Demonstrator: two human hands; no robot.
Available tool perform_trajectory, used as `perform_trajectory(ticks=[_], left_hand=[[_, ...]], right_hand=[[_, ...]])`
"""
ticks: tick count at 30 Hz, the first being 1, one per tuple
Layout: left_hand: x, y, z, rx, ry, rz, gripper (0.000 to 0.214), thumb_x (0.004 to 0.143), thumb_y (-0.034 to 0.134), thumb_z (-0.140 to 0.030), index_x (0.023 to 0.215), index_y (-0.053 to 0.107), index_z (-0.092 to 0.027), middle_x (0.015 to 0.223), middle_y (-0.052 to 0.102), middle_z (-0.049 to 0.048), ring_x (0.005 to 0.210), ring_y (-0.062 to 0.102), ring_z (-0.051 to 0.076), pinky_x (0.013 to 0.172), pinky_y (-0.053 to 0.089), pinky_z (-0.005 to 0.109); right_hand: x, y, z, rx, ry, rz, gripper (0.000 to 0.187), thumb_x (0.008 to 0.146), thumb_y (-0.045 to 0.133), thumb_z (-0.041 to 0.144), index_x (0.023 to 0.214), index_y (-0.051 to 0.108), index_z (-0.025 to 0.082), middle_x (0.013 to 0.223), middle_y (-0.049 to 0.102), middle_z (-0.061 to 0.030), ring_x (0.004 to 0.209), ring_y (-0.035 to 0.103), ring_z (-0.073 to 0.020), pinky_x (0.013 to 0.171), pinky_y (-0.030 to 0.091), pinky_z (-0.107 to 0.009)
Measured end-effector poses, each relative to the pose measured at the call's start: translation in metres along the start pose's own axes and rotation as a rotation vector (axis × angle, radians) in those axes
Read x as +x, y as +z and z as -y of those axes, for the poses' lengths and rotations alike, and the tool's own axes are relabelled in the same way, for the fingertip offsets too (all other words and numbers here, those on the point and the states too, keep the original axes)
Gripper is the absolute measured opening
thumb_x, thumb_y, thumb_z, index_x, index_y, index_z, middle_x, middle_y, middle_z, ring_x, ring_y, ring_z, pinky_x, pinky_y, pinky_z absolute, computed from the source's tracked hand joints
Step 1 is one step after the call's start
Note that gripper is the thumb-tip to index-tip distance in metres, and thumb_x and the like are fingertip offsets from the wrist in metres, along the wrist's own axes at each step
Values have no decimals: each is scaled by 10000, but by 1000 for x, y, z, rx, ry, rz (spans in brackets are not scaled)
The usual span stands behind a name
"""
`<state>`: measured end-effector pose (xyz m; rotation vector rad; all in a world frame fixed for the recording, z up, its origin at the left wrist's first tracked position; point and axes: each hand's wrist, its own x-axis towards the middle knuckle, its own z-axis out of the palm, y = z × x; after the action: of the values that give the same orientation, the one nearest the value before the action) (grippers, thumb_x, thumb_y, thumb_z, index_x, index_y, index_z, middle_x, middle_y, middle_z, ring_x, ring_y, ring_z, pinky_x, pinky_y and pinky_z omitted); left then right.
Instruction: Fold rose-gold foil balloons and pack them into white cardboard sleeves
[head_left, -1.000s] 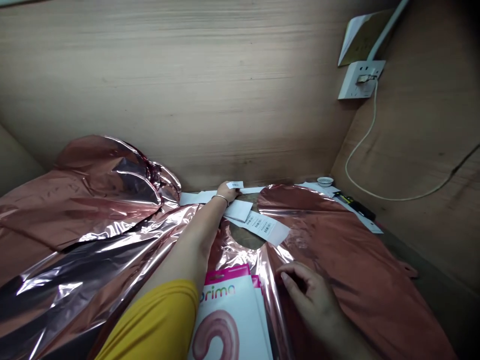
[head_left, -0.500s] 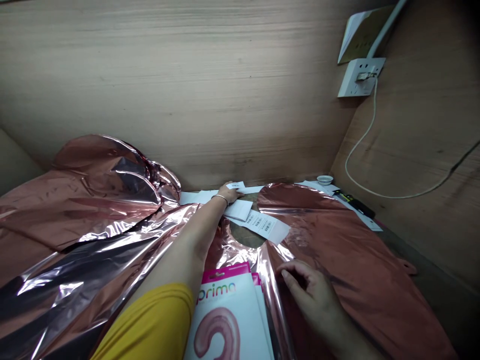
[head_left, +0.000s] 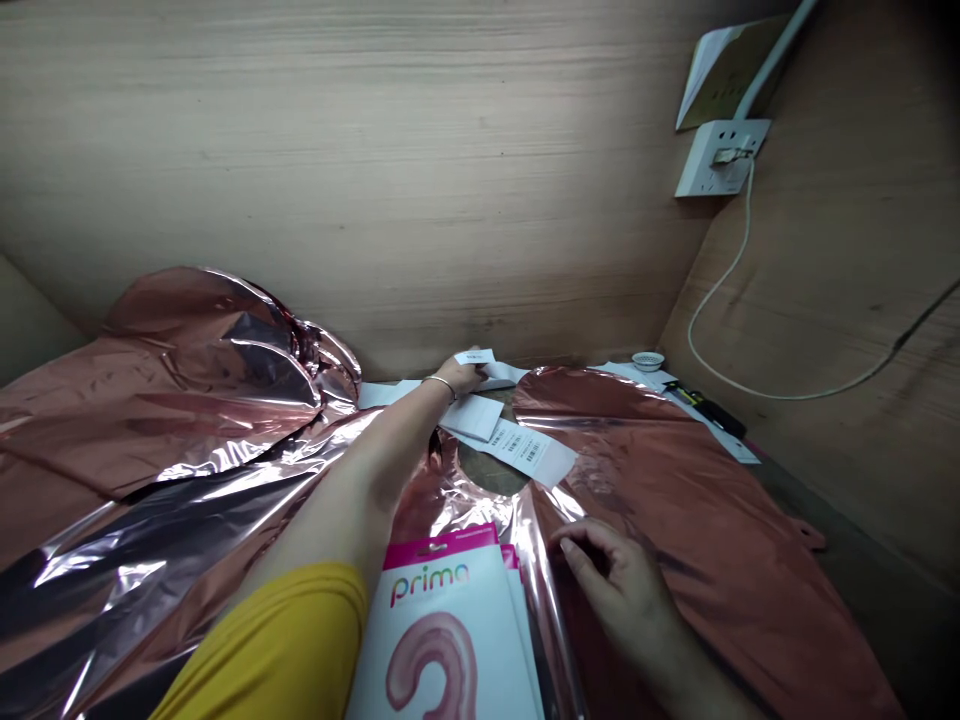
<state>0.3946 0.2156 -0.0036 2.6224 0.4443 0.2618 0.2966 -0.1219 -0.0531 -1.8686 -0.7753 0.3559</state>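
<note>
My left hand [head_left: 469,374] reaches far forward to the back wall and is closed on a white strip of barcode labels [head_left: 475,357], one end of which sticks up above the fingers. Below its wrist lies a folded stack of white labels [head_left: 474,416], and another barcode label strip [head_left: 527,452] slants across the table onto rose-gold foil. My right hand [head_left: 619,575] hovers over or rests on the flat foil balloon [head_left: 697,500]; its fingers are loosely curled, thumb apart, with nothing visible in them. Between my arms lie overlapping "prima" balloon packets [head_left: 431,610] with pink top edges.
More rose-gold foil balloons [head_left: 165,390] are heaped at the left. A black-and-yellow cutter [head_left: 709,408] and a small white round dish [head_left: 648,361] lie at the back right. A white power socket [head_left: 721,158] with a hanging cable [head_left: 709,290] is on the wall.
My left hand has lifted slightly and moved a little right, raising the label strip in it. The right hand has barely moved. The packets appear shifted slightly left.
</note>
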Motion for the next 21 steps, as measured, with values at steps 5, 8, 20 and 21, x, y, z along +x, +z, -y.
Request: perform_trajectory(ticks=[5,8,20,21], left_hand=[[-19,-63,-44,-52,49,32,337,830,705,-361,1057,634,-121,1052,641,66,970,610,221,864,499,368],[-60,-93,-78,-118,126,107,360,752,760,-394,980,658,-134,916,655,22,856,607,176,785,470,273],[-264,-101,-131,-417,219,607,214,722,734,-357,835,677,-185,707,594,-21,642,521,122,579,383,225],[-274,-102,-123,-432,140,613,217,744,712,-379,849,684,-191,713,602,-20,642,526,122,580,389,226]], right_hand=[[1,4,-11,11,-18,9,262,895,506,405,893,670,201,901,692,-69,874,636,-244,790,485,-362],[0,3,-7,17,-112,-161,327,895,522,443,1049,646,183,1084,670,-116,1029,611,-271,892,477,-405],[-16,-90,127,-86,-207,604,368,867,585,522,789,613,163,730,578,-15,632,519,-132,546,407,-240],[-22,-90,123,-89,-180,612,377,872,579,518,741,577,164,676,525,9,584,466,-110,504,355,-224]])
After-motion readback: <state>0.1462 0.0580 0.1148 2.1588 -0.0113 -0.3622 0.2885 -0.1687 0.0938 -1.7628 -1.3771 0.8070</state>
